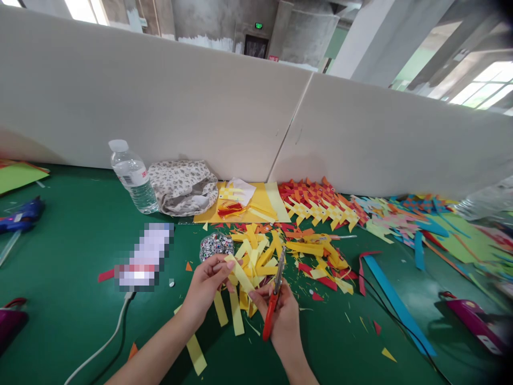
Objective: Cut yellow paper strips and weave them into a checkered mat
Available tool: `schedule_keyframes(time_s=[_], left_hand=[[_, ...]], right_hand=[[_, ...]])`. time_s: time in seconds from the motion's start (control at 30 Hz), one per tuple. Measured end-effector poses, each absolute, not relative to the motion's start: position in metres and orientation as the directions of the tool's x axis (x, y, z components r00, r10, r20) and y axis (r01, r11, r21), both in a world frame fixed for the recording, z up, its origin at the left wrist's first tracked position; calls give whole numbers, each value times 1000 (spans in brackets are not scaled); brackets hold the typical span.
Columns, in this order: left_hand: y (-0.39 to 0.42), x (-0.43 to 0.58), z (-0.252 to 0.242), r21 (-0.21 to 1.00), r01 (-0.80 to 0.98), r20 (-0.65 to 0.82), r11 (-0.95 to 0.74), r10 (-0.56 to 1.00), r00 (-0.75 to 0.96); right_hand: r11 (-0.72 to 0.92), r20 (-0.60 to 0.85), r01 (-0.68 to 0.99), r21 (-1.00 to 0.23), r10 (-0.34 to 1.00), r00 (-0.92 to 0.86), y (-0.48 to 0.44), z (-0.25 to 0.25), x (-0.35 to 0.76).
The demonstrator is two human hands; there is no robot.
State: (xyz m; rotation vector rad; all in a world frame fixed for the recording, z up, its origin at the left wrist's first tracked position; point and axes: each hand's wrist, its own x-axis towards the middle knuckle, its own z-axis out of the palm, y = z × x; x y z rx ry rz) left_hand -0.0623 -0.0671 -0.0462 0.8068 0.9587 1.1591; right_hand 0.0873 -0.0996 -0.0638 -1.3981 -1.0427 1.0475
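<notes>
Closest to the person, a loose pale yellow strip (196, 355) lies on the green table (320, 358), with an orange scrap (133, 350) to its left and a small yellow triangle (388, 354) well off to the right. Just beyond, the two hands are near each other but apart, joined by one pale yellow paper strip (241, 277). The left hand (210, 278) pinches its far end between thumb and fingers; the right hand (284, 307) grips its near end and also holds a pair of scissors (273, 305), orange handles toward the person and blades pointing away. The held strip slants above a loose heap of yellow strips (262, 256). Out to the right are a long blue strip (396, 302), a thin black cord (385, 305) and a purple device (473, 321); to the left, a white cable (120, 321) runs to a blurred-out phone-like object (150, 251). Behind the left hand sits a clear tub of small black-and-white beads or eyes (216, 246). A blue glue gun (22, 215) rests at the far left. Farther back stand a water bottle (134, 179), leaning slightly, and a patterned cloth bag (176, 182) beside it, then a yellow sheet (204, 215) bearing a red tassel (230, 209), and a cluster of woven red and yellow paper shapes (315, 200). A white partition (180, 107) closes off the table, with a grey pillar (368, 43) and bright windows (487, 85) past it.
</notes>
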Motion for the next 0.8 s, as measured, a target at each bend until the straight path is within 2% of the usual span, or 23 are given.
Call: schedule_keyframes(time_s=[0.13, 0.2, 0.27, 0.37, 0.43, 0.53, 0.6, 0.7, 0.8], left_hand=[[-68, -63, -46, 928, -333, -148, 166, 986, 79], [-68, -65, -45, 959, -282, -23, 24, 1000, 6], [-70, -67, -45, 966, -169, 190, -195, 981, -46], [-75, -70, -48, 867, 65, 490, -494, 869, 75], [-80, -71, -51, 757, 155, 591, -634, 767, 252], [-86, -69, -51, 604, 224, 589, -765, 618, 521], [-89, -67, -47, 574, 251, 527, -779, 586, 615], [-90, -64, -40, 677, 218, 448, -703, 628, 636], [-90, -61, -39, 760, 247, 419, -601, 744, 521]], right_hand=[[-61, -44, 54, -997, 962, 268, -99, -64, 91], [-63, -54, 22, -998, 952, 300, -98, -64, 96], [-66, -80, -56, -996, 950, 303, -97, -64, 99], [-97, -142, -192, -977, 961, 236, -95, -68, 99], [-92, -155, -281, -955, 965, 214, -94, -71, 96], [-25, -125, -392, -919, 965, 231, -93, -71, 94], [-16, -126, -416, -909, 963, 239, -93, -68, 96], [-8, -121, -398, -918, 958, 261, -93, -64, 100], [34, -71, -358, -933, 959, 276, -94, -64, 103]])
